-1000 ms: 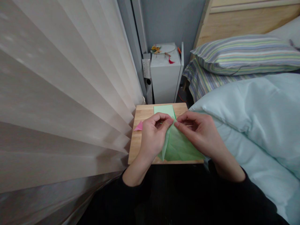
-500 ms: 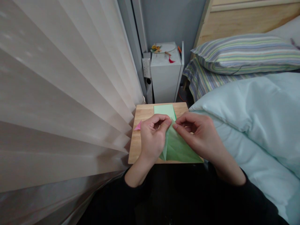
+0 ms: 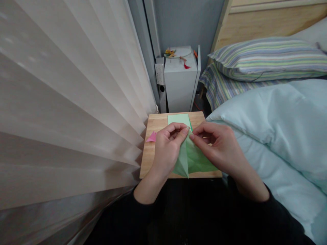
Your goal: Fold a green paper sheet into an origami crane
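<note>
A sheet of green origami paper (image 3: 198, 158), creased down its length, hangs between my hands over a small wooden table (image 3: 148, 163). My left hand (image 3: 168, 144) is closed, pinching the paper's top edge between thumb and fingers. Close beside it, my right hand (image 3: 217, 141) pinches the same top part from the right. The paper's lower point reaches the table's near edge. Behind my hands lies a light green stack of paper (image 3: 178, 118), partly covered. To the left of my left hand sits a small pink folded paper (image 3: 151, 136).
Pleated curtains (image 3: 76, 102) hang along the left side, touching the table. A white cabinet (image 3: 178, 88) stands beyond the table, with a red tassel (image 3: 186, 65) and other small items on top. On the right is a bed with a pale blue quilt (image 3: 281, 129) and a striped pillow (image 3: 268, 59).
The green paper's central crease and lower point have swung to the right, and more of its paler left side shows. Both hands keep their pinch, shifted only slightly.
</note>
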A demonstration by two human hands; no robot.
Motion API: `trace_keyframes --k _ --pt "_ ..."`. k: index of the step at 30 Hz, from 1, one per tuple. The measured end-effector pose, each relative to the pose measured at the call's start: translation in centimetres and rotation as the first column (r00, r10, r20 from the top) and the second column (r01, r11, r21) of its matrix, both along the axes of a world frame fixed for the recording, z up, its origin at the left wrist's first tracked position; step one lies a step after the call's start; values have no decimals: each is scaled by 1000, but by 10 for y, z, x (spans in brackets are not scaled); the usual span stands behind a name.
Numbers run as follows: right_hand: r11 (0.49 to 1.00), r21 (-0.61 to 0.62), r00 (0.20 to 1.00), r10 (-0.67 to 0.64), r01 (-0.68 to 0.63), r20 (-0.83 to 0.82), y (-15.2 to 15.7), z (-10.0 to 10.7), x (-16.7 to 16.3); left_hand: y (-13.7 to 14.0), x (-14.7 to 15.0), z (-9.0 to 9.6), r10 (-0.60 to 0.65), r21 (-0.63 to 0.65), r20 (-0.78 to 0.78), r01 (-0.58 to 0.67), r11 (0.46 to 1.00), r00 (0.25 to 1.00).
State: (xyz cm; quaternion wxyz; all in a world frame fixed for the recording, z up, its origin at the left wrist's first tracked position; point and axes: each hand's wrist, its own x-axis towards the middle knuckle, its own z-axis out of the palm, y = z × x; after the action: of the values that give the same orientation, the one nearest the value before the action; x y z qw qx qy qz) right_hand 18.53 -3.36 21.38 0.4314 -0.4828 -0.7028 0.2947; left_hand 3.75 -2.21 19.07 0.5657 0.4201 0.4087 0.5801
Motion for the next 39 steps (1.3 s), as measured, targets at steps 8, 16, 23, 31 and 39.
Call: trace_keyframes --k 8,16,23,31,39 --pt "1000 -8 1000 9 -9 14 -1 1 2 -2 0 1 -2 -20 13 2 1000 1000" --pt "1000 19 999 13 -14 39 0 3 1 -3 0 2 5 -10 54 -5 1000 999" --pt "999 45 999 13 -15 44 -1 3 2 -4 1 3 17 14 62 -18 1000 998" --pt "998 -67 999 13 -17 -46 2 1 6 -1 -3 1 -20 -6 22 20 1000 1000" --pt "982 -191 963 -54 3 -263 10 0 16 -1 -5 4 -154 -44 -133 149 988 979"
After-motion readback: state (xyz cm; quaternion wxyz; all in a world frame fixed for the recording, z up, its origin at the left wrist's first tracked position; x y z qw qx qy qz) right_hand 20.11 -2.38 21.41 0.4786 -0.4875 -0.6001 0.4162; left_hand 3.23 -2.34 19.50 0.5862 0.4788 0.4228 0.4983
